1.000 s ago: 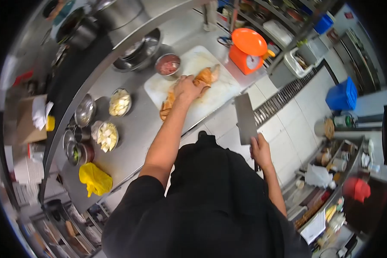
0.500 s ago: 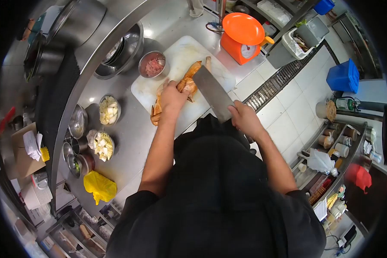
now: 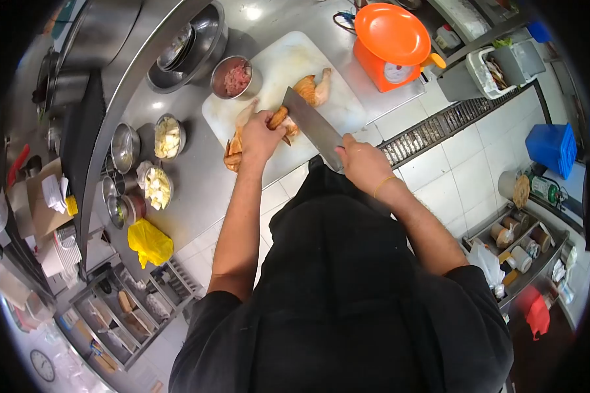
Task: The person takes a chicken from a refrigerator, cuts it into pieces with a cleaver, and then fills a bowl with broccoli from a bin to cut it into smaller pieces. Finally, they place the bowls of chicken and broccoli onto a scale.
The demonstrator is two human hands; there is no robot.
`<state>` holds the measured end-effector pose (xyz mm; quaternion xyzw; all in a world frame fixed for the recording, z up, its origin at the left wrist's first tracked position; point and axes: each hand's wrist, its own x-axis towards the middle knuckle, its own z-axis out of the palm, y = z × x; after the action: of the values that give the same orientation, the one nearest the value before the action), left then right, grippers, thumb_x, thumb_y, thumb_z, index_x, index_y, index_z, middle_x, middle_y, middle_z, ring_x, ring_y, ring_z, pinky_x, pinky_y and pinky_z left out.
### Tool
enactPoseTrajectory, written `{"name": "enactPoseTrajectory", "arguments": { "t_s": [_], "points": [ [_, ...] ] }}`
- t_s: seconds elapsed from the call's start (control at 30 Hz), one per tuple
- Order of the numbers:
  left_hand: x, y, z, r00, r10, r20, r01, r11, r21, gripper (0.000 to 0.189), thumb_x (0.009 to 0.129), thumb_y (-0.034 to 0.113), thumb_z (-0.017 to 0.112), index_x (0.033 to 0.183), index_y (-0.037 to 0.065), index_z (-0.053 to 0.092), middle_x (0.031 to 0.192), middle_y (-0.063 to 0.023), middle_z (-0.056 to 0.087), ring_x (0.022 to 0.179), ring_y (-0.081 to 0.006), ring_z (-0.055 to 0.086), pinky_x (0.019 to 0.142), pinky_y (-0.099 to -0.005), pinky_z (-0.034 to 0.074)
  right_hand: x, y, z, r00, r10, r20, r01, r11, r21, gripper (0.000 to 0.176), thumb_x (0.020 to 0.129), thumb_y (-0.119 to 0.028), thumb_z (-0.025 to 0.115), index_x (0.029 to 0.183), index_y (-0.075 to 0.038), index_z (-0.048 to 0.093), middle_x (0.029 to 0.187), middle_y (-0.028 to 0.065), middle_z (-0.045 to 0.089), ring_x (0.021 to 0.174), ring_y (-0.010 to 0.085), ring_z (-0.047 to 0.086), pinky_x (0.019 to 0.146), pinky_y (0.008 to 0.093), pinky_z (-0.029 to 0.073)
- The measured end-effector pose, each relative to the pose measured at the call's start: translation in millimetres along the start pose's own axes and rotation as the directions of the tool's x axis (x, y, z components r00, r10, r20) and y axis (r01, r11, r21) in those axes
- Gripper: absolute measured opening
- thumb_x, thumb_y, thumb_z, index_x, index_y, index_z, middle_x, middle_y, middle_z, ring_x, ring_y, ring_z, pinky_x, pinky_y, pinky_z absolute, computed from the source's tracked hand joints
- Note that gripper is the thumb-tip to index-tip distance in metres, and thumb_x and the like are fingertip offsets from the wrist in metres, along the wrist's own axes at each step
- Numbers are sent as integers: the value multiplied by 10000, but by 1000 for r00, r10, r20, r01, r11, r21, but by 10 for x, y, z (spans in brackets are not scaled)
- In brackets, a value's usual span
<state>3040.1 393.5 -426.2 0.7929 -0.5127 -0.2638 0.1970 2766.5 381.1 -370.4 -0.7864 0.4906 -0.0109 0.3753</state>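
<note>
A brown-skinned cooked chicken lies on the white cutting board (image 3: 285, 62). My left hand (image 3: 259, 139) has its fingers closed on the chicken (image 3: 278, 118) near the middle of the board. In my right hand (image 3: 366, 165) is the handle of a broad cleaver (image 3: 313, 128). The blade's far end is over the chicken, just right of my left fingers; whether it touches the board is hidden. Beyond the blade rests a leg piece (image 3: 314, 90) with its bone end pointing away. More browned pieces (image 3: 232, 157) sit left of my left wrist.
A metal bowl of pinkish meat (image 3: 236, 78) stands on the board's left corner. Left of the board are bowls of pale cut pieces (image 3: 168, 139) and a yellow bag (image 3: 149, 242). An orange scale (image 3: 392, 39) stands at the right. A floor drain (image 3: 439, 121) runs alongside.
The cleaver has come leftward against the chicken, close to my left fingers. The leg piece now shows beyond the blade. The whole view has shifted slightly.
</note>
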Motion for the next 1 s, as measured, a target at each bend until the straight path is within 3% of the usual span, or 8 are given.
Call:
{"name": "enactPoseTrajectory", "arguments": {
  "t_s": [0.3, 0.4, 0.5, 0.7, 0.8, 1.0],
  "points": [
    [9, -157, 59, 1000, -22, -18, 20, 994, -105, 334, 793, 190, 782, 1075, 21, 724, 878, -121, 743, 785, -225, 717, 761, -345, 565, 468, -50, 408, 996, -79, -31, 79, 997, 11, 267, 1034, -252, 524, 1028, 15, 537, 758, 255, 687, 749, 456, 687, 675, 564, 537],
    [-9, -158, 95, 1000, -22, -15, 21, 997, -74, 331, 836, 167, 783, 1112, 2, 704, 925, -109, 754, 812, -162, 713, 765, -294, 559, 436, 17, 441, 997, -70, -38, 72, 997, 33, 265, 1034, -259, 523, 1035, 5, 537, 759, 257, 686, 745, 458, 686, 673, 566, 535],
    [-61, -110, 134, 994, 60, -93, -55, 997, 53, 348, 822, 184, 795, 1106, 3, 707, 931, -121, 749, 808, -182, 717, 759, -309, 565, 250, 104, 421, 997, -65, -39, 66, 997, 30, 260, 1032, -268, 529, 1039, -8, 535, 752, 257, 683, 735, 461, 682, 670, 570, 532],
    [-65, -59, 103, 994, 75, -77, -67, 993, 99, 389, 797, 222, 809, 1106, 8, 707, 919, -129, 744, 791, -226, 716, 763, -342, 572, -216, 410, 401, 999, -33, 41, 32, 999, 32, 261, 1029, -281, 532, 1014, -21, 520, 735, 257, 675, 709, 464, 676, 651, 578, 528],
    [-81, 38, 68, 997, -12, -79, 20, 995, 100, 355, 776, 222, 791, 1059, 22, 714, 965, -165, 727, 867, -305, 714, 804, -398, 564, -330, 407, 356, 997, -23, 73, 22, 1000, 18, 267, 1029, -286, 531, 1007, -20, 518, 737, 255, 675, 698, 472, 670, 642, 583, 523],
    [-13, 64, 17, 999, -37, -5, 38, 991, 128, 415, 785, 289, 782, 1087, 15, 705, 960, -162, 738, 853, -300, 720, 798, -414, 564, -433, 496, 196, 993, -49, 106, 48, 999, 11, 261, 1028, -287, 532, 991, -29, 527, 739, 270, 665, 726, 487, 657, 655, 577, 518]
  ]
}}
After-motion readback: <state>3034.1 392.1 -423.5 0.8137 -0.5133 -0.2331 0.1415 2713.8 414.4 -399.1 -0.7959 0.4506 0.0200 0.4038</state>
